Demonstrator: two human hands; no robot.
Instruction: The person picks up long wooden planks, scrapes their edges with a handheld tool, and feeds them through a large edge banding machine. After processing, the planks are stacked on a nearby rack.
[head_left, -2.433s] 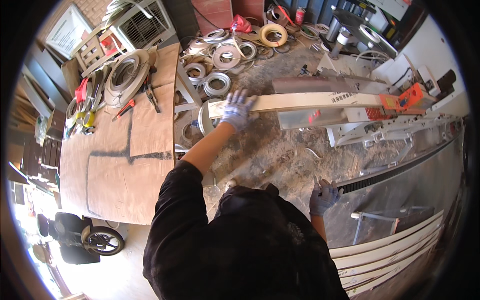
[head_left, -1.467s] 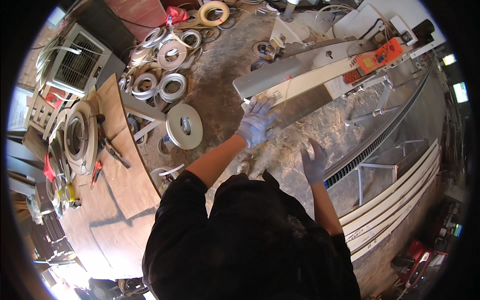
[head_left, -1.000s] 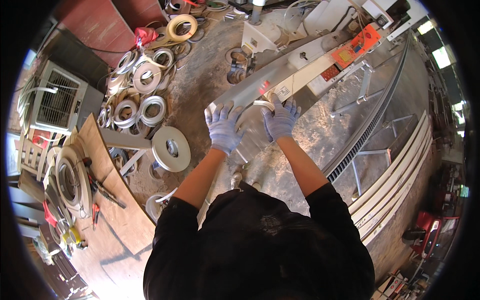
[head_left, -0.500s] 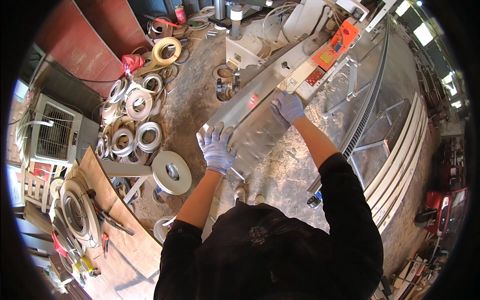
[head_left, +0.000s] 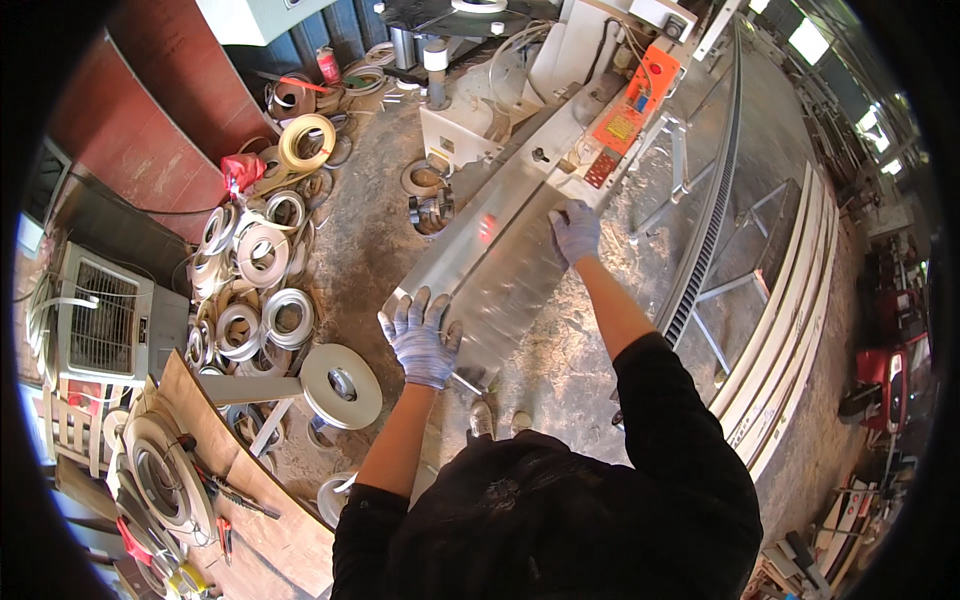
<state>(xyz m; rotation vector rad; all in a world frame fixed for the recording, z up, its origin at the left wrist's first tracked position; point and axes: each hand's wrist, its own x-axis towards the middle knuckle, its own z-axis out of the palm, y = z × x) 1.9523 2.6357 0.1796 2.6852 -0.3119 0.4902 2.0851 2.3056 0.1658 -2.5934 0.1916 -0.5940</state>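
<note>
A long metal work surface (head_left: 455, 245) runs diagonally from near my body up to a white machine. A dark seam parts it from a shiny metal plate (head_left: 515, 285) along its right side. My left hand (head_left: 422, 342), in a light striped work glove, lies at the near end with its fingers spread across the metal. Farther up, my right hand (head_left: 577, 232), gloved likewise, is at the plate's right edge. Its fingers are bent and close together over that edge; their undersides are hidden.
An orange control panel (head_left: 628, 115) sits on the machine beyond my right hand. Rolls of banding (head_left: 262, 253) crowd the floor at left, near a plywood board (head_left: 255, 480). Right of me stand a curved roller rail (head_left: 690, 290) and long pale strips (head_left: 785, 330).
The view has shifted, so the surroundings sit lower and farther left. My right hand has come back along the plate to its right edge, its fingers more bent. My left hand stays spread.
</note>
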